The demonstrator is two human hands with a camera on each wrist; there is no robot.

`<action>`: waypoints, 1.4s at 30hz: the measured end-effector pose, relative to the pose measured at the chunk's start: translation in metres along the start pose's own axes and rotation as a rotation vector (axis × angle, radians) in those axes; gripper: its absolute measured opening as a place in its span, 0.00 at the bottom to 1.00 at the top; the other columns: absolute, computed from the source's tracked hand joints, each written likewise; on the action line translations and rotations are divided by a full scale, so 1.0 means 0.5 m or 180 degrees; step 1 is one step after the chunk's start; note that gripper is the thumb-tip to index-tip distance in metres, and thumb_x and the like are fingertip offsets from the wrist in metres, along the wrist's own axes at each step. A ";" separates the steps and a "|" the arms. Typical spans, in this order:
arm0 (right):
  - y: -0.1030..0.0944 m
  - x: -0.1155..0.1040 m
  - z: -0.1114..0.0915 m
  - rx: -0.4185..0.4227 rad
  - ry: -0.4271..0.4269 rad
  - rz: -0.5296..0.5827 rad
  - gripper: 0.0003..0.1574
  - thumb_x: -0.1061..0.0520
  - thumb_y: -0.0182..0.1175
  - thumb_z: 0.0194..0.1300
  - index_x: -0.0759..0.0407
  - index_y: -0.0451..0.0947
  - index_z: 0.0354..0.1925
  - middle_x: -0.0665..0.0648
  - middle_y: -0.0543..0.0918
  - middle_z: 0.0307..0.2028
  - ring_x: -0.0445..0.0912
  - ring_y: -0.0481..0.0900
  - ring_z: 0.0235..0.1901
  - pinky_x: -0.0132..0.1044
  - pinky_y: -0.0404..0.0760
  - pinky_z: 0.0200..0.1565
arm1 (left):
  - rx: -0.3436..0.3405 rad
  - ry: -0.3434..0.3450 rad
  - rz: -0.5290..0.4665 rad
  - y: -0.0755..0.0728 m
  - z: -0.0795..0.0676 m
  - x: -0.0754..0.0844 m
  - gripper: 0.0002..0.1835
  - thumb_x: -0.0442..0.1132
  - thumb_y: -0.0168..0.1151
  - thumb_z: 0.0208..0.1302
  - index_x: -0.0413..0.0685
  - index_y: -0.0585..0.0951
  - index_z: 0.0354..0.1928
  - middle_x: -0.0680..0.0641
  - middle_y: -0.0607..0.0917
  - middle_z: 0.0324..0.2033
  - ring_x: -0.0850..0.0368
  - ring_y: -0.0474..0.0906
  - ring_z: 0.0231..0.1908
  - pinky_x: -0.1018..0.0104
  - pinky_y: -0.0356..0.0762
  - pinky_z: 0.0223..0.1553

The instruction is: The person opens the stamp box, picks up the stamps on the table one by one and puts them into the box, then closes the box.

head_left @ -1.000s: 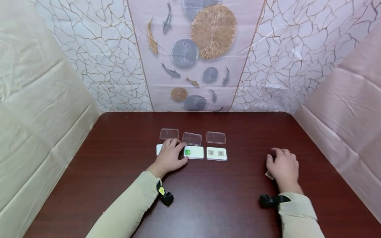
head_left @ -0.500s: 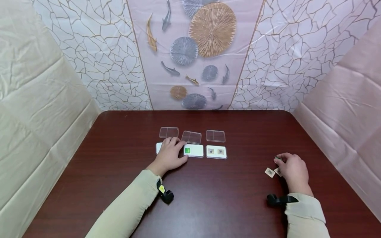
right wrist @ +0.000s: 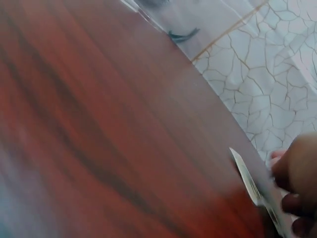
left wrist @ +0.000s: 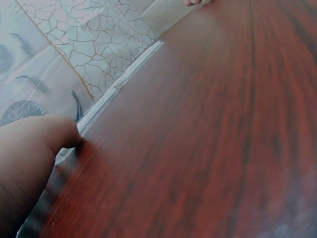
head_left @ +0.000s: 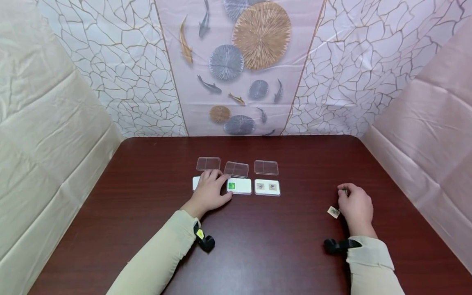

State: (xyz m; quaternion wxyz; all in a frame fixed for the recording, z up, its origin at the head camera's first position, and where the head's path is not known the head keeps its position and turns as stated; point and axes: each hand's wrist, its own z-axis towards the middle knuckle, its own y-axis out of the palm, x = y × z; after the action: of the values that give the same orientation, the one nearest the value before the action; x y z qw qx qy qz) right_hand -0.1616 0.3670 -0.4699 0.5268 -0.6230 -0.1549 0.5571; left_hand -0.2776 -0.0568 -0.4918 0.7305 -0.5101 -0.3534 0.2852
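Note:
In the head view, my left hand (head_left: 207, 191) holds the left end of the middle white-based plastic case (head_left: 242, 186), thumb at its near edge and index finger at its far edge. A green stamp (head_left: 231, 186) lies in that case's left half. My left hand partly hides another white case (head_left: 196, 182). The right-hand case (head_left: 267, 192) has two beige stamps in it. Farther right, my right hand (head_left: 357, 208) pinches a small green stamp (head_left: 345, 191), mostly hidden by the fingers. A beige stamp (head_left: 333, 212) lies on the table beside that hand.
Three clear plastic lids, the left one (head_left: 208, 164), the middle one (head_left: 236, 169) and the right one (head_left: 266, 167), lie in a row behind the cases. The dark red wooden table (head_left: 265, 246) ends at a patterned cloth backdrop (head_left: 228, 98).
My right hand first moved right, uncovering two beige stamps, then came back left with a green stamp in its fingers, covering one of them. The left hand has stayed at the middle case.

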 end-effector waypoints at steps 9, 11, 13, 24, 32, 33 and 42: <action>0.113 -0.168 -0.035 0.0420 -0.0778 0.1007 0.17 0.61 0.59 0.69 0.59 0.80 0.55 0.68 0.84 0.49 0.64 0.79 0.51 0.58 0.73 0.53 | 0.0005 0.0005 -0.0007 0.000 0.001 -0.002 0.30 0.58 0.60 0.64 0.55 0.77 0.65 0.44 0.75 0.57 0.40 0.65 0.61 0.44 0.55 0.68; 0.147 -0.217 -0.054 0.0244 -0.0951 0.1133 0.15 0.62 0.63 0.66 0.57 0.82 0.51 0.66 0.86 0.45 0.64 0.80 0.48 0.57 0.75 0.50 | 0.0034 0.0010 0.0007 0.002 0.002 -0.003 0.29 0.58 0.60 0.64 0.55 0.77 0.64 0.44 0.75 0.57 0.40 0.66 0.61 0.44 0.56 0.68; 0.179 -0.264 -0.073 0.0065 -0.1070 0.1220 0.14 0.61 0.65 0.64 0.56 0.84 0.49 0.64 0.86 0.39 0.62 0.81 0.42 0.55 0.76 0.45 | 0.0038 0.0004 0.0022 0.003 0.002 -0.003 0.29 0.58 0.60 0.64 0.55 0.77 0.64 0.44 0.75 0.57 0.40 0.66 0.61 0.45 0.56 0.68; 0.271 -0.376 -0.095 -0.0296 -0.1757 0.0335 0.11 0.54 0.68 0.65 0.50 0.86 0.47 0.52 0.83 0.36 0.54 0.74 0.46 0.49 0.70 0.47 | 0.0122 0.0044 -0.0033 -0.002 -0.002 0.004 0.29 0.57 0.61 0.63 0.53 0.79 0.63 0.43 0.75 0.56 0.40 0.67 0.60 0.43 0.58 0.67; 0.243 -0.342 -0.083 0.0148 -0.2238 0.0597 0.24 0.52 0.66 0.66 0.53 0.79 0.59 0.61 0.76 0.51 0.59 0.72 0.48 0.56 0.70 0.51 | 0.0136 0.0064 0.0033 -0.004 -0.004 0.002 0.30 0.57 0.61 0.63 0.52 0.78 0.64 0.42 0.75 0.56 0.40 0.67 0.60 0.43 0.57 0.68; 0.233 -0.327 -0.079 0.0219 -0.2319 0.0697 0.23 0.53 0.66 0.66 0.55 0.79 0.58 0.62 0.77 0.50 0.59 0.73 0.48 0.57 0.71 0.51 | 0.0138 0.0071 0.0036 -0.005 -0.005 0.001 0.30 0.58 0.61 0.63 0.52 0.77 0.64 0.41 0.74 0.57 0.40 0.66 0.61 0.43 0.57 0.68; 0.088 -0.087 -0.035 0.0436 -0.2439 0.0414 0.24 0.59 0.69 0.58 0.60 0.80 0.53 0.64 0.80 0.46 0.63 0.74 0.46 0.59 0.68 0.49 | 0.0242 0.0092 -0.0095 -0.016 -0.033 -0.052 0.34 0.57 0.62 0.62 0.50 0.73 0.67 0.41 0.70 0.61 0.41 0.64 0.62 0.42 0.50 0.71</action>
State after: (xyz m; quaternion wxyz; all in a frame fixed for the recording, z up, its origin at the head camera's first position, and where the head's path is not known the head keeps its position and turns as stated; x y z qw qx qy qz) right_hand -0.1782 0.3073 -0.4862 0.4348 -0.3419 -0.2629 0.7905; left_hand -0.2792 -0.0884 -0.4940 0.7585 -0.4807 -0.3394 0.2801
